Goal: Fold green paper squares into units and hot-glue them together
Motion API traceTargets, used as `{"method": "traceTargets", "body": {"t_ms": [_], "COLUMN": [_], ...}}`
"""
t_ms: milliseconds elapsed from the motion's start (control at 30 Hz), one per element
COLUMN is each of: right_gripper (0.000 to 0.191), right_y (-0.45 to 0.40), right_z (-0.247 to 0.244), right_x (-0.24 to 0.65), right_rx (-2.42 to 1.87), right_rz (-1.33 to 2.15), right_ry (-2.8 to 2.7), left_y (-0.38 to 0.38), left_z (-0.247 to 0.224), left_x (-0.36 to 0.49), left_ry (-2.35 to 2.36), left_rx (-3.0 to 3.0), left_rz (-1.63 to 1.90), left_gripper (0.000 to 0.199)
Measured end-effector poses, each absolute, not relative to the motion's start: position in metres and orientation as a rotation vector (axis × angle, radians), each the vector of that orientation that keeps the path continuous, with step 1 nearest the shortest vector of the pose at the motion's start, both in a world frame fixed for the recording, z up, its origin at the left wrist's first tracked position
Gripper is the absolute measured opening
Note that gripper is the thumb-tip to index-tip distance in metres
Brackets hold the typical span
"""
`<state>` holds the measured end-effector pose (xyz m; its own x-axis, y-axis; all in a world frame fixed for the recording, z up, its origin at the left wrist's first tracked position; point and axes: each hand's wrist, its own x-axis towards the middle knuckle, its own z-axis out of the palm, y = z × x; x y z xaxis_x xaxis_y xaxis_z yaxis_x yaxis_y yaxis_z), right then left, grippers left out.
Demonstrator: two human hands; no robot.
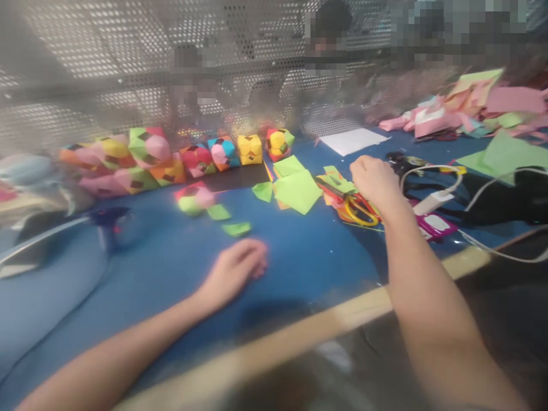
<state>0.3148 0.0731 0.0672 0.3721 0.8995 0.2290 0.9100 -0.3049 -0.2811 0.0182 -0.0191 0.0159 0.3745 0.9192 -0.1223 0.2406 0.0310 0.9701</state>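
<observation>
My left hand (237,267) is over the blue tabletop (274,251), fingers curled in, with nothing visible in it. Two folded green paper pieces (237,229) and a partly built ball of folded paper (195,198) in pink and green are just beyond it. My right hand (373,178) is closed beside a pile of small coloured papers (336,182); its fingertips are turned away, so what they hold, if anything, is hidden. Scissors (359,210) with yellow and orange handles are right beside that hand. Between the hands lie light green paper squares (297,188).
Several finished folded-paper balls (250,149) line the back, against a perforated metal screen (128,45). A glue gun (109,220) stands at left. White cable (432,171), a purple box (436,225) and a scrap-paper heap (475,108) are at right. A wooden strip (299,337) edges the table.
</observation>
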Motion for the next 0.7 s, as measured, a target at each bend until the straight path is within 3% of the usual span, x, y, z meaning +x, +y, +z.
{"method": "traceTargets", "body": {"t_ms": [200, 267, 433, 600, 700], "right_gripper": [0.040, 0.033, 0.020, 0.014, 0.012], "right_y": [0.072, 0.075, 0.081, 0.068, 0.054], "right_z": [0.066, 0.060, 0.037, 0.019, 0.012], "right_x": [0.315, 0.315, 0.296, 0.250, 0.225], "right_rx": [-2.240, -2.141, -1.781, -1.488, -1.378], "right_rz": [-0.081, -0.091, -0.023, 0.124, 0.403], "right_ry": [-1.552, -1.579, -1.723, -1.966, -2.050], "left_y": [-0.003, 0.009, 0.038, 0.042, 0.040], "left_z": [0.036, 0.042, 0.044, 0.027, 0.021], "left_x": [0.001, -0.008, -0.024, -0.026, -0.023], "left_ry": [1.198, 1.367, 1.777, 1.673, 1.651], "left_rx": [1.608, 1.703, 1.893, 1.973, 2.031], "left_rz": [0.995, 1.018, 0.635, 0.494, 0.501], "left_gripper": [0.028, 0.031, 0.030, 0.025, 0.021]}}
